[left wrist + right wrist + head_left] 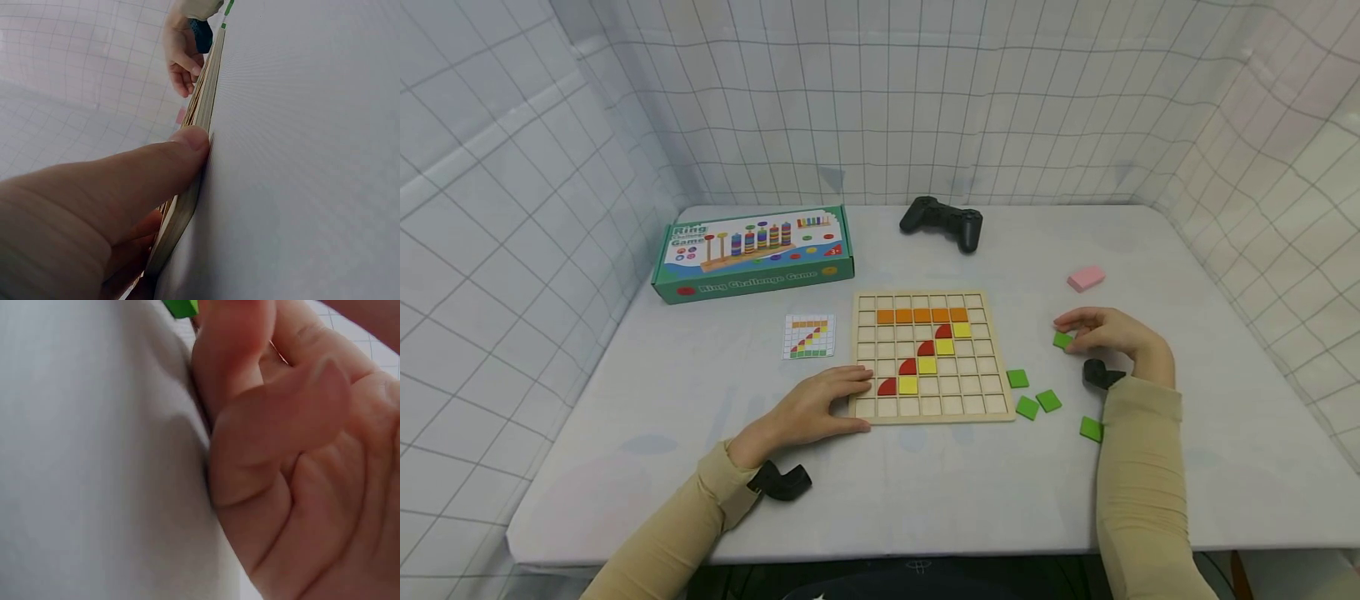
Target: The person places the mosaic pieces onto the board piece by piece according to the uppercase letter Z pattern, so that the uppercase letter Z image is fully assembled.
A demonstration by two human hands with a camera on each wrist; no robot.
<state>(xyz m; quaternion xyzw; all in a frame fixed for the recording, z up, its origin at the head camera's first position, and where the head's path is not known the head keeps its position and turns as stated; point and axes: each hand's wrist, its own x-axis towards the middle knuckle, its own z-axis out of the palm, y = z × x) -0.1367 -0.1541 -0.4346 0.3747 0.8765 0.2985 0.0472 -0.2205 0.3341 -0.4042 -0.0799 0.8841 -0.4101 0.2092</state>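
A wooden grid board [934, 420] lies flat on the table. Orange squares [922, 316] fill part of its second row, and red quarter-circle pieces [907, 367] with yellow squares [927, 365] step diagonally below. My left hand [805, 408] holds the board's near left corner, fingers along the left side and thumb [190, 137] against the front edge. To the right of the board, my right hand [1112, 335] pinches a green square tile [1062, 340] at its fingertips; in the right wrist view only a bit of the tile [182, 307] shows.
Several loose green tiles [1027, 407] lie right of the board, one partly behind the right sleeve. A pattern card [808, 337] sits left of it. Behind are a green game box [756, 254] and a black game controller [942, 221]; a pink block [1086, 278] lies beyond the right hand.
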